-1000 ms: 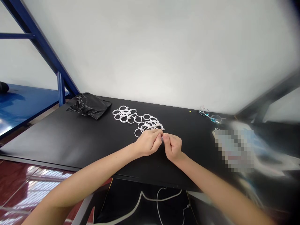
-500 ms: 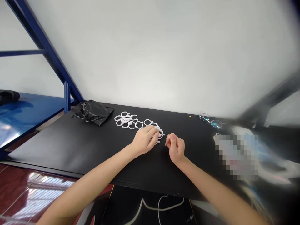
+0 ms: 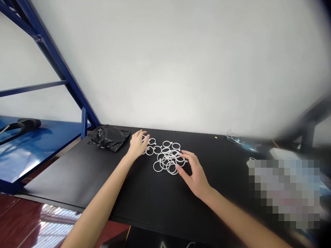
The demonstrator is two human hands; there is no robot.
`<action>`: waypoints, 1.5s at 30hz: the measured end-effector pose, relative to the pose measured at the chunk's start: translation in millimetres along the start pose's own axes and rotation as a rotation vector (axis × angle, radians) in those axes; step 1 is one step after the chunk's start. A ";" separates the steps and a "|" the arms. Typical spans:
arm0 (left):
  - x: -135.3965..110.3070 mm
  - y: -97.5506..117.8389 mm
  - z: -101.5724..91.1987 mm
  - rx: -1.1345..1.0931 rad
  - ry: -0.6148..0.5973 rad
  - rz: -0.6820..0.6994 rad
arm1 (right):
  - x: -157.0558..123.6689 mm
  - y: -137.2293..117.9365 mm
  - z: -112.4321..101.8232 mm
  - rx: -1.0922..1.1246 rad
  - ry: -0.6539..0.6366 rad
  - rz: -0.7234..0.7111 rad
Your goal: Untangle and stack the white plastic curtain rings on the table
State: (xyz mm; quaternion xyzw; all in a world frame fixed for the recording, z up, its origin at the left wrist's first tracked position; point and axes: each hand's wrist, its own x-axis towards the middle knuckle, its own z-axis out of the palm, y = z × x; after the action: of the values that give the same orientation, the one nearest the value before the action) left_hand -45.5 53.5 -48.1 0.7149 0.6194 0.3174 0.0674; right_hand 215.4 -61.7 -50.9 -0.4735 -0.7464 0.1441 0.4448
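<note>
Several white plastic rings (image 3: 168, 156) lie in a loose cluster on the black table (image 3: 103, 179). My left hand (image 3: 138, 144) lies flat with fingers spread over the rings at the cluster's left end. My right hand (image 3: 193, 172) rests open on the table at the cluster's right side, its fingertips touching the nearest rings. Neither hand grips a ring.
A crumpled black plastic bag (image 3: 110, 137) lies at the table's back left. Eyeglasses (image 3: 241, 142) sit at the back right. A blurred-out patch (image 3: 283, 193) covers the right end. A blue metal frame (image 3: 64, 75) and blue shelf (image 3: 31, 144) stand to the left.
Both hands parted from a joined pinch. The left hand reached out left over the rings, the right hand opened and went to the cluster's right edge. The view tilted up.
</note>
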 end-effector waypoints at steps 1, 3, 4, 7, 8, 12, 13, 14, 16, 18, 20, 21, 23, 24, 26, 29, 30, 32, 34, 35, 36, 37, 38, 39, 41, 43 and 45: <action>7.0 -12.5 -1.7 0.020 -0.015 -0.034 | 1.7 0.9 2.5 -0.073 -0.069 0.014; 18.2 -32.8 -3.1 0.039 -0.069 -0.054 | 8.9 2.9 8.6 -0.211 -0.228 0.055; 22.1 -39.9 -3.0 0.037 -0.105 -0.044 | 14.8 3.7 11.7 -0.268 -0.302 0.069; 27.6 -49.4 -2.3 -0.005 -0.223 0.025 | 39.3 3.4 19.6 -0.384 -0.467 0.064; 27.6 -49.4 -2.1 -0.024 -0.253 0.048 | 48.2 2.7 21.8 -0.403 -0.508 0.053; 22.6 -39.6 -0.9 -0.101 -0.303 0.117 | 73.4 0.5 29.3 -0.401 -0.641 0.041; 21.0 -35.5 0.0 -0.120 -0.311 0.141 | 75.9 0.9 30.6 -0.397 -0.653 0.042; 19.4 -30.9 1.3 -0.136 -0.320 0.167 | 77.1 1.7 31.4 -0.393 -0.655 0.041; 17.1 -20.7 5.4 -0.163 -0.345 0.229 | 76.2 4.9 30.8 -0.381 -0.646 0.041; 15.7 -9.5 11.6 -0.185 -0.364 0.301 | 72.5 9.6 26.7 -0.368 -0.625 0.039; 15.1 2.3 19.6 -0.218 -0.371 0.363 | 67.0 15.5 19.3 -0.355 -0.606 0.037; 14.9 8.5 24.1 -0.240 -0.371 0.389 | 63.7 18.9 14.5 -0.349 -0.596 0.040; 14.1 21.8 33.8 -0.282 -0.372 0.425 | 56.2 26.2 3.3 -0.341 -0.572 0.048; 13.4 29.1 38.8 -0.299 -0.374 0.440 | 52.1 30.1 -2.7 -0.337 -0.560 0.056; 10.7 45.2 48.6 -0.331 -0.379 0.467 | 43.8 38.2 -15.1 -0.324 -0.546 0.064; 4.0 71.7 59.6 -0.427 -0.401 0.426 | 32.6 49.4 -31.7 -0.292 -0.523 0.054; 1.5 80.0 61.4 -0.487 -0.410 0.377 | 29.5 52.6 -36.0 -0.280 -0.507 0.052; -2.5 93.1 61.4 -0.635 -0.418 0.253 | 24.3 57.8 -41.9 -0.255 -0.470 0.053; -4.6 98.7 56.6 -0.760 -0.400 0.159 | 20.9 60.8 -44.4 -0.229 -0.436 0.066; -4.8 98.0 52.7 -0.795 -0.388 0.141 | 19.9 61.5 -44.7 -0.215 -0.421 0.071; -4.6 95.1 48.1 -0.808 -0.379 0.142 | 19.3 61.7 -44.5 -0.200 -0.400 0.072; -4.1 90.3 43.0 -0.803 -0.376 0.155 | 19.2 61.5 -44.1 -0.184 -0.368 0.067; -3.7 84.1 37.7 -0.781 -0.380 0.174 | 19.5 60.9 -43.6 -0.166 -0.322 0.054; -3.6 77.2 32.3 -0.746 -0.391 0.187 | 20.2 59.9 -43.1 -0.142 -0.265 0.028; -4.8 64.3 21.9 -0.655 -0.439 0.197 | 22.0 57.2 -42.7 -0.076 -0.121 -0.057; -8.5 57.3 12.0 -0.533 -0.535 0.235 | 23.9 53.7 -43.0 -0.007 0.022 -0.145; -14.0 59.0 2.4 -0.372 -0.643 0.313 | 25.1 50.2 -43.6 0.038 0.127 -0.201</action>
State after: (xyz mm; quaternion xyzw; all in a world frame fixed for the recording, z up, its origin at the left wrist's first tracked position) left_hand 5.0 28.0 -26.3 0.8389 0.3826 0.1908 0.3368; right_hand 275.4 -24.1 -45.1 -0.3960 -0.7576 0.0827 0.5122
